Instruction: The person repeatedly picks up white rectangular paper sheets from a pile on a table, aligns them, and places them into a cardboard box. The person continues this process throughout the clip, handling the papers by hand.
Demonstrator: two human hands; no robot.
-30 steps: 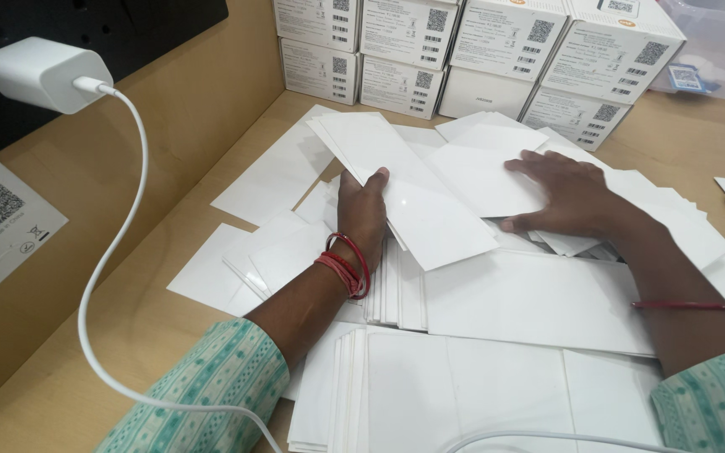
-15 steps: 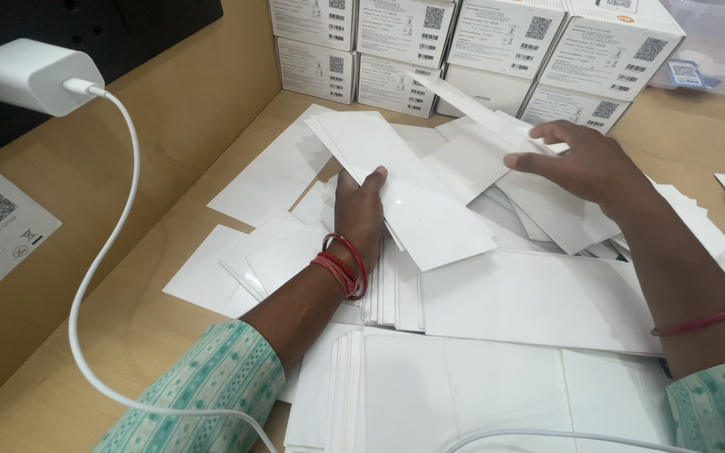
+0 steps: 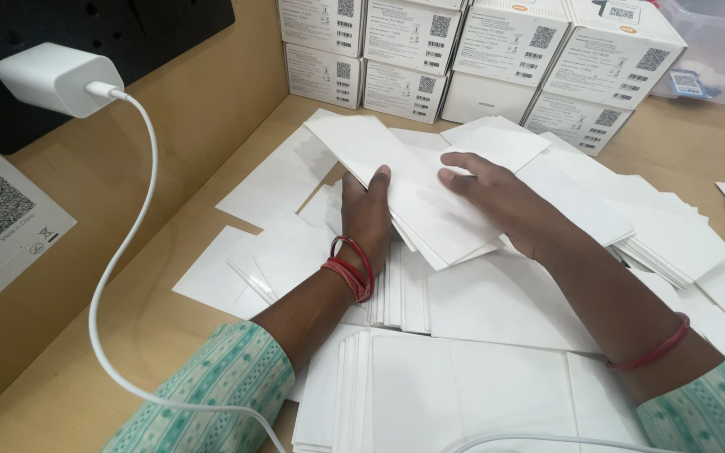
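Note:
My left hand (image 3: 367, 220) grips a small stack of white paper sheets (image 3: 396, 180) from underneath, thumb on top, holding it tilted above the table. My right hand (image 3: 505, 197) rests its fingers flat on the top of that same stack. Red bangles circle both wrists. Below the hands lie many more white sheets (image 3: 497, 302), spread loose and in neat piles over the wooden table (image 3: 60, 394).
White cartons (image 3: 480, 59) with printed labels are stacked in two rows at the back. A white charger (image 3: 52, 77) sits in a black panel on the left wall, its cable (image 3: 119, 252) drooping to the near edge. A clear plastic bin (image 3: 715, 50) stands far right.
My right hand lifted a sheet from the right pile, carried it left, and now lays it on the stack in my left hand. The left hand has barely moved.

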